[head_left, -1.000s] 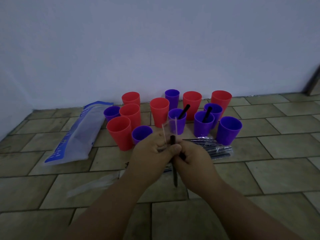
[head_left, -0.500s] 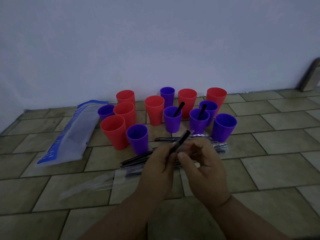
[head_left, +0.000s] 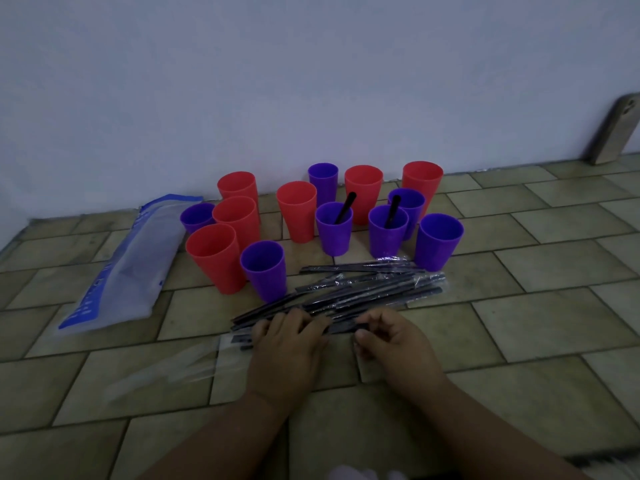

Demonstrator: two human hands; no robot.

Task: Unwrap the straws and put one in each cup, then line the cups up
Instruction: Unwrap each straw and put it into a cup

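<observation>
Down came both hands onto the wrapped straws (head_left: 374,289) before the cups (head_left: 439,242): my left hand (head_left: 289,341) rested on them, steadying, while my right hand (head_left: 394,341) pinched one straw's end (to pull it free, I judged).

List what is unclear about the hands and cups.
- Head view: whether the left hand grips a wrapped straw; its fingers cover the pile.
- Head view: right hand grip; curled fingers, dim light.
- Head view: leftmost purple cup; red cups block most of it.

Cups (head_left: 214,258) crowd the wall's (head_left: 311,81) foot, wrapped straws (head_left: 363,289) piled just before them; the floor (head_left: 540,317) lies open to the right.
</observation>
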